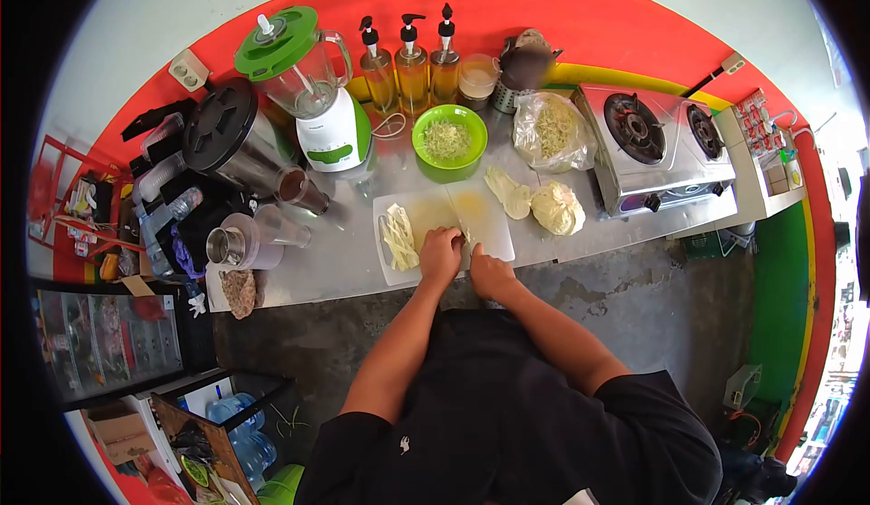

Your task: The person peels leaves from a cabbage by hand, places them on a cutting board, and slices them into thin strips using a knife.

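Note:
On the white cutting board [424,211], near the front edge of the counter, my left hand [441,255] is closed over something pale that its fingers mostly hide. Just to its right, my right hand [492,275] is wrapped round a knife, whose thin blade [458,208] points away from me across the board. A pile of pale cabbage strips [399,238] lies on the board's left part. Behind the board stands a green bowl [449,168] with finely cut pale pieces [447,140] in it. A cut cabbage [556,209] and loose leaves [508,192] sit right of the board.
A two-burner stove [662,186] stands at the right, with a plastic bag of shreds [551,134] beside it. A blender [333,129], pump bottles [414,79] and a mug [478,79] line the back. A dark-lidded steel container [237,134] and a clear jug [281,227] are at the left.

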